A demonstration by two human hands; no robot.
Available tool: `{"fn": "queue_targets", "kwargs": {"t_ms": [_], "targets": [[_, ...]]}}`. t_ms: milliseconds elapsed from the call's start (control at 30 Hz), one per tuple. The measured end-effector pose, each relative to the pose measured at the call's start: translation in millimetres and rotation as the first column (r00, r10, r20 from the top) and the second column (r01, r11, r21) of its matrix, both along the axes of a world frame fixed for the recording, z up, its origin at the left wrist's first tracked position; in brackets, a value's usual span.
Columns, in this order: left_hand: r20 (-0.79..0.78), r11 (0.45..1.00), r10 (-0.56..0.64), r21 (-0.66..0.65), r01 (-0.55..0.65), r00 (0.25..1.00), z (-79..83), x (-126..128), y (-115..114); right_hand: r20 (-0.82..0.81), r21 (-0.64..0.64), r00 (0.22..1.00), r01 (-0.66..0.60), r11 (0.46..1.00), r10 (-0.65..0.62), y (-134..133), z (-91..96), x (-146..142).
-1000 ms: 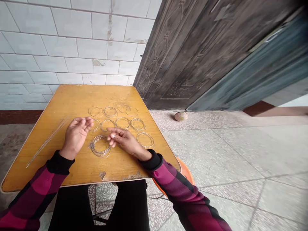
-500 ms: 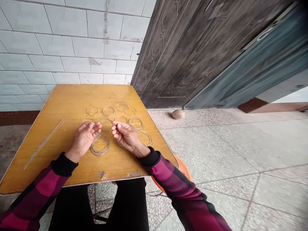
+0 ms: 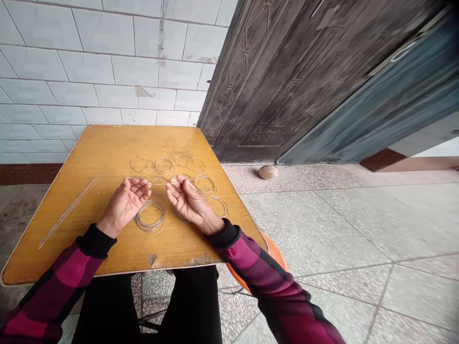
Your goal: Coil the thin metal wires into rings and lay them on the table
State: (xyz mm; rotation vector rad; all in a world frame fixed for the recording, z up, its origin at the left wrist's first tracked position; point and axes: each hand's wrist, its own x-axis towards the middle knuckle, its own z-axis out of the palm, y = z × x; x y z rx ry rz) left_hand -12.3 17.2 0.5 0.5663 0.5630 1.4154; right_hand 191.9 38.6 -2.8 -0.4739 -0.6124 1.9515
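Note:
A thin, pale metal wire (image 3: 158,184) runs nearly level between my two hands, above the table. My left hand (image 3: 124,206) has its palm turned up and its fingers curled, with the wire at the fingertips. My right hand (image 3: 193,205) pinches the wire between thumb and index finger, the other fingers loosely bent. Below my hands lie several rings of wire, among them a thick wire coil (image 3: 137,220) in front of my left wrist. Part of another coil is hidden under my right hand. A bundle of straight wires (image 3: 73,203) lies slanted to the left.
The yellow wooden table (image 3: 118,143) has a chipped front edge and stands by a white tiled wall (image 3: 118,71). An orange stool (image 3: 274,251) is tucked at its right corner. A roundish object (image 3: 268,172) sits on the floor near the dark carved door (image 3: 265,105).
The fingers of my right hand have spread a little and shifted along the wire. More of the wire now shows between my hands. The view has moved slightly.

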Motion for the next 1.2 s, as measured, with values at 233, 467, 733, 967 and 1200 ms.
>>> {"fn": "queue_targets", "kwargs": {"t_ms": [233, 467, 733, 967, 1200], "targets": [[0.011, 0.998, -0.007, -0.054, 0.008, 1.000, 3.6, 0.9, -0.7, -0.037, 0.049, 0.999, -0.004, 0.999, 0.006, 2.5, -5.6, 5.6], [0.027, 0.997, -0.075, -0.033, 0.076, 0.997, 14.2, 3.3, -6.8, -0.079, 0.157, 0.995, -0.055, 0.986, 0.068, 1.6, -9.3, 10.1], [0.033, 0.983, -0.181, 0.009, 0.181, 0.983, 19.6, 4.2, -14.2, -0.003, 0.037, 0.993, -0.114, 0.993, 0.114, -3.5, -5.3, 9.3], [-0.041, 0.971, -0.237, 0.014, 0.237, 0.971, 20.3, 6.5, -17.1, 0.118, 0.181, 0.973, -0.219, 0.959, 0.200, -7.9, -2.2, 6.7], [-0.016, 0.886, -0.457, 0.079, 0.457, 0.889, 15.9, 9.9, -21.4, 0.116, 0.347, 0.906, -0.421, 0.838, 0.407, -7.3, -9.6, 10.1]]}}
